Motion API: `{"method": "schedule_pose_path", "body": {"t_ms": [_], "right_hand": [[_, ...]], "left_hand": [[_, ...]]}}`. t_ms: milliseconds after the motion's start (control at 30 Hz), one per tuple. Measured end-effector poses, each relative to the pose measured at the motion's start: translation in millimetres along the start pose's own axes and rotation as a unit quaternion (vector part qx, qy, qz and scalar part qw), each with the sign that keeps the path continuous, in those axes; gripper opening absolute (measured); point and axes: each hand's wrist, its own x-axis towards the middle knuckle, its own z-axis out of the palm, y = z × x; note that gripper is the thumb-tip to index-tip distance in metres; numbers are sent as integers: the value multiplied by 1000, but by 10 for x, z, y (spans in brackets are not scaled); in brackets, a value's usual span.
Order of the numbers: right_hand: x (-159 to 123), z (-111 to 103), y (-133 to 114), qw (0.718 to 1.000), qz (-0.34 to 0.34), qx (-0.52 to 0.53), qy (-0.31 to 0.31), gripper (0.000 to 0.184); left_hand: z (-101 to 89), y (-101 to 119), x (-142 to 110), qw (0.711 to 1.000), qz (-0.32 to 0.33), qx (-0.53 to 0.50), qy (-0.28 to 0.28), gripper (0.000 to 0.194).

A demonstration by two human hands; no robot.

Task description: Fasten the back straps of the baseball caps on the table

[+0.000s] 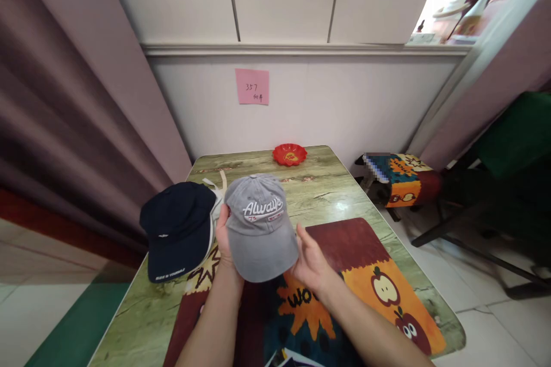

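Under the hands is a table (321, 198) with a printed mat (344, 246); beyond them, a white wall (327, 103) and red dish (276, 153), gold-patterned inside. The left hand (224, 241) and right hand (313, 259) hold the grey cap (260, 241) between them; navy cap (177, 221) to their left.

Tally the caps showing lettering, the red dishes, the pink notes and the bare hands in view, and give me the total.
Caps showing lettering: 2, the gray cap and the navy cap
Red dish: 1
Pink note: 1
Bare hands: 2, the left hand and the right hand
Total: 6
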Motion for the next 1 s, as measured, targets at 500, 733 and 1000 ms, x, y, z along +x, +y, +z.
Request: {"method": "schedule_pose_path", "body": {"t_ms": [500,733,1000], "right_hand": [[214,25,-1571,954,-275,35,115,11],[248,-807,-1944,912,-300,13,280,15],[-52,-1521,-1683,885,-299,-7,358,10]], "left_hand": [[-653,-646,-246,905,-96,414,-2,47],[-897,-708,-402,826,-27,559,-68,37],[-870,-694,-398,811,-8,580,-75,31]]}}
